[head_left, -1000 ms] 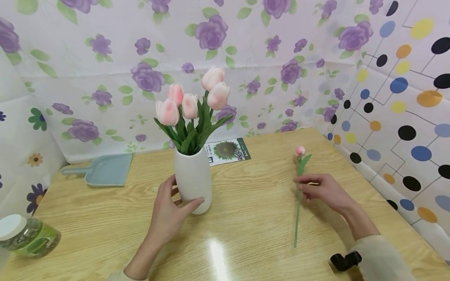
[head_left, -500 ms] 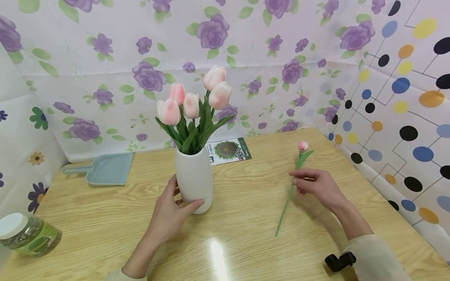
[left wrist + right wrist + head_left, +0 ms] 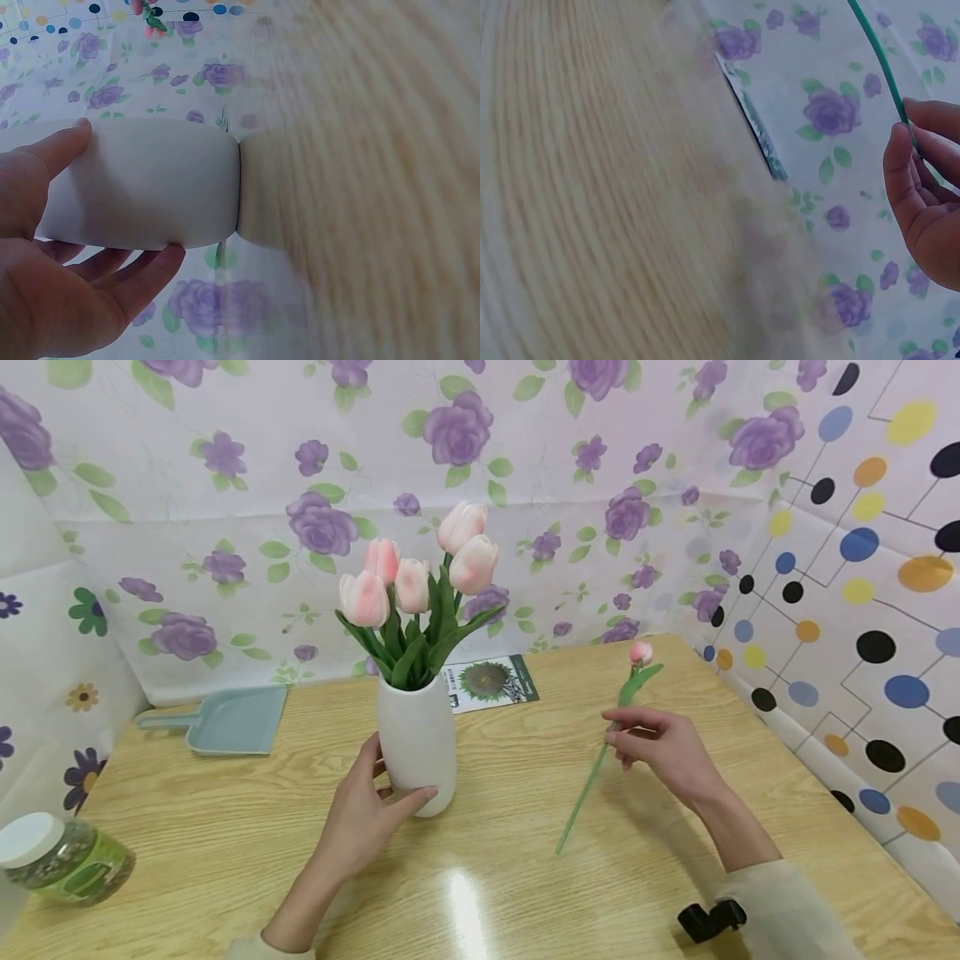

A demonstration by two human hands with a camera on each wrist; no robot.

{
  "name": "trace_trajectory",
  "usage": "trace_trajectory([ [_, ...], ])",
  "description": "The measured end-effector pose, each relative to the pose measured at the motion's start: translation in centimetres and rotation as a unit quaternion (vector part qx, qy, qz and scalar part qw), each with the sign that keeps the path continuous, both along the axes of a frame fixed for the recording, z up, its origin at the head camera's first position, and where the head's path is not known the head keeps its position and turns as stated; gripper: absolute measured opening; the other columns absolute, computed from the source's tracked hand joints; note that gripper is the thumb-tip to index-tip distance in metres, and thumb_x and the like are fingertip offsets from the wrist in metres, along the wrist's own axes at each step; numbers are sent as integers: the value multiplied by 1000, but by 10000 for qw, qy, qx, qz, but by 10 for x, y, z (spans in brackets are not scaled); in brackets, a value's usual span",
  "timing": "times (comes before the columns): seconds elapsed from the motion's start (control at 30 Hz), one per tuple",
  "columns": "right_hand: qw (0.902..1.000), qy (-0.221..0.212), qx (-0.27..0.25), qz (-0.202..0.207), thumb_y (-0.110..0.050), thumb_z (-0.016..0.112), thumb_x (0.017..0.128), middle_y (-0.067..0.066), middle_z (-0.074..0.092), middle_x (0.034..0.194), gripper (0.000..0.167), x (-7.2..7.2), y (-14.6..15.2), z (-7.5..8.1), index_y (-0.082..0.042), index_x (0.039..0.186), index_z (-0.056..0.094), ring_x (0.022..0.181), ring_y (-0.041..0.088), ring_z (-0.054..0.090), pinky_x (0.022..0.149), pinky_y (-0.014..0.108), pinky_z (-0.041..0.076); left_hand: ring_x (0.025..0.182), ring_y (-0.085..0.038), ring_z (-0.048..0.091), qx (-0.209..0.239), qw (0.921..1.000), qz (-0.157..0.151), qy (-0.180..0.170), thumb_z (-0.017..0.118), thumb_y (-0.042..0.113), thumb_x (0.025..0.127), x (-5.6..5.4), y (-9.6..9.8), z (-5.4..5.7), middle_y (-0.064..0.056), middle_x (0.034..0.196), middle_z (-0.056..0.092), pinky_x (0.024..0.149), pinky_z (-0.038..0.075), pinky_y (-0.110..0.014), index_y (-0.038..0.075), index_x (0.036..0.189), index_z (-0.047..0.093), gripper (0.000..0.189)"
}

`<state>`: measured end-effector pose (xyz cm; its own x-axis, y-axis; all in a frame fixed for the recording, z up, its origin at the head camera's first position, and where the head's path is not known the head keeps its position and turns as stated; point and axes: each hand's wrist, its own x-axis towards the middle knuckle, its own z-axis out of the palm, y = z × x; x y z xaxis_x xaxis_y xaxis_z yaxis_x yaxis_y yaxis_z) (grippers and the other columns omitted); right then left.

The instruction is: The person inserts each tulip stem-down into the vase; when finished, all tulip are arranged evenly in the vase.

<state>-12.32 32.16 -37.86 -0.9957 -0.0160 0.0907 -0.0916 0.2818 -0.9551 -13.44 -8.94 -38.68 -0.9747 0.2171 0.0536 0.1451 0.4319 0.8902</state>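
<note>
A white vase (image 3: 417, 735) stands upright on the wooden table (image 3: 247, 827), with several pink tulips (image 3: 412, 585) and dark green leaves rising from its mouth. My left hand (image 3: 367, 814) grips the vase low down, thumb at the front; the left wrist view shows the fingers (image 3: 150, 277) curled about its lower wall. To the right, my right hand (image 3: 663, 747) pinches a single flower by its thin green stem (image 3: 583, 797). This flower has a small pink bloom (image 3: 641, 652) and one leaf. It tilts, with its stem's lower end pointing toward the vase.
A blue-grey dustpan (image 3: 236, 720) lies at the back left. Near the left edge lies a jar (image 3: 71, 862) with a white lid. Behind the vase, a printed packet (image 3: 491, 682) lies by the flowered backdrop (image 3: 540, 460). A dotted sheet (image 3: 862, 610) borders the right.
The right hand has moved left and slightly up with the flower. Its stem has swung from nearly vertical to slanting down-left. The left hand and vase hold their place.
</note>
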Motion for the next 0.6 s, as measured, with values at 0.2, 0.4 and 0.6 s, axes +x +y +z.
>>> trace_trajectory([
  [0.2, 9997, 200, -139, 58, -9, 73, 100, -2, 73, 99, 34, 0, -10, 8, -4, 133, 70, 74, 18, 68, 66, 31, 63, 140, -36, 54, -14, 10000, 36, 51, 88, 34, 89, 0, 1, -1, -13, 157, 48, 107, 59, -52, 13, 165, 28, 99],
  [0.4, 9992, 290, -243, 109, -11, 76, 98, 0, 74, 98, 37, 0, -20, 18, -6, 134, 70, 70, 16, 67, 66, 30, 62, 138, -36, 56, 9, 9999, 69, 134, 90, 33, 87, 0, 2, -2, -13, 155, 50, 104, 60, -50, 14, 163, 31, 98],
  [0.6, 9981, 467, -389, 22, -10, 78, 97, 0, 72, 97, 36, -2, -33, 27, -6, 132, 71, 66, 14, 63, 62, 28, 60, 134, -34, 57, 16, 9998, 1, 173, 91, 33, 86, 0, 2, -3, -11, 153, 50, 99, 62, -46, 13, 162, 34, 97],
])
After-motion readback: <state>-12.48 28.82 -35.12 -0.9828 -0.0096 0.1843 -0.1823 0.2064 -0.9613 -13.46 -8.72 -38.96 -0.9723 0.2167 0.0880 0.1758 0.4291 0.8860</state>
